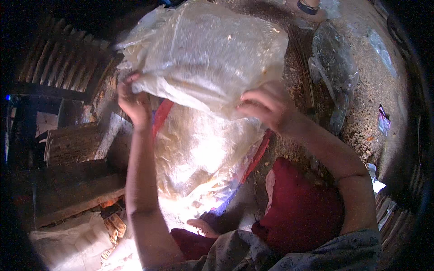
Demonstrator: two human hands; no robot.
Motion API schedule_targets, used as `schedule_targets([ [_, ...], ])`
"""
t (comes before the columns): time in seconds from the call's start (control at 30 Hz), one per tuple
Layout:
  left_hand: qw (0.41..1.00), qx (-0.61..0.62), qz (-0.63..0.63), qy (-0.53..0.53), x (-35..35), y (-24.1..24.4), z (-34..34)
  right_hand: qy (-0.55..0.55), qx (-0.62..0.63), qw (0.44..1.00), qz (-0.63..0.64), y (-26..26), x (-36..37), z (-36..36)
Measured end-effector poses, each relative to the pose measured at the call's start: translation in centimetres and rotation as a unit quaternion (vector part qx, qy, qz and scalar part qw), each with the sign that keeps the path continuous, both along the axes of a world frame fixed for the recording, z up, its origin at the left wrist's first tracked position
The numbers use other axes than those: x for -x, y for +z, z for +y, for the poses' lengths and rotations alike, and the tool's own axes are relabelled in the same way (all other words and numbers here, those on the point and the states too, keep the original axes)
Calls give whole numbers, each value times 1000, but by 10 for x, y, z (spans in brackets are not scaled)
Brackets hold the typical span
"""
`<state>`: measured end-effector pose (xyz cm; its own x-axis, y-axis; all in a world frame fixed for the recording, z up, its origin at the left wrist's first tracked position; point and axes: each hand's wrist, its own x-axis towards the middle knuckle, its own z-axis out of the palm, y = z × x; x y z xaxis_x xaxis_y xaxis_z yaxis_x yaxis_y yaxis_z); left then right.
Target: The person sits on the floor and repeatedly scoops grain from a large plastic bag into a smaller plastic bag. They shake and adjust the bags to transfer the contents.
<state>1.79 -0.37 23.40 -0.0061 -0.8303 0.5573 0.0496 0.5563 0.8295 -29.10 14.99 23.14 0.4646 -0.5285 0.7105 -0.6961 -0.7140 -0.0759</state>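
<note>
Both hands grip the near edge of a large translucent plastic sheet (210, 44), stretched out in front of me. My left hand (134, 100) pinches its left corner, and my right hand (266, 103) has fingers curled over the right end of the same edge. Some blur lies on the sheet and the right hand. Below the held edge lies another crinkled plastic sheet (183, 159), brightly lit at its middle and lower part. Red strips (256, 157) run along its two sides, with a bluish edge (227, 201) lower right.
To the left are a wooden ledge (74, 193), a stack of brown sheets (73, 144) and a corrugated panel (57, 64). On the floor at right lie a clear plastic bag (334, 64) and a small purple wrapper (383, 120). Another person's ankle (309, 4) shows at top.
</note>
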Motion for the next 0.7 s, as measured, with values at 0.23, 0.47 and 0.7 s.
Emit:
schedule_targets([
  [0.23, 755, -410, 511, -17, 36, -109, 139, 100, -144, 983, -59, -105, -40, 12],
  [0.47, 713, -539, 424, -146, 55, -233, 229, 270, -206, 941, -11, -142, -74, 42],
  [0.7, 749, -473, 423, -188, 82, -181, 236, 338, -341, 877, 6, -180, -31, 97],
])
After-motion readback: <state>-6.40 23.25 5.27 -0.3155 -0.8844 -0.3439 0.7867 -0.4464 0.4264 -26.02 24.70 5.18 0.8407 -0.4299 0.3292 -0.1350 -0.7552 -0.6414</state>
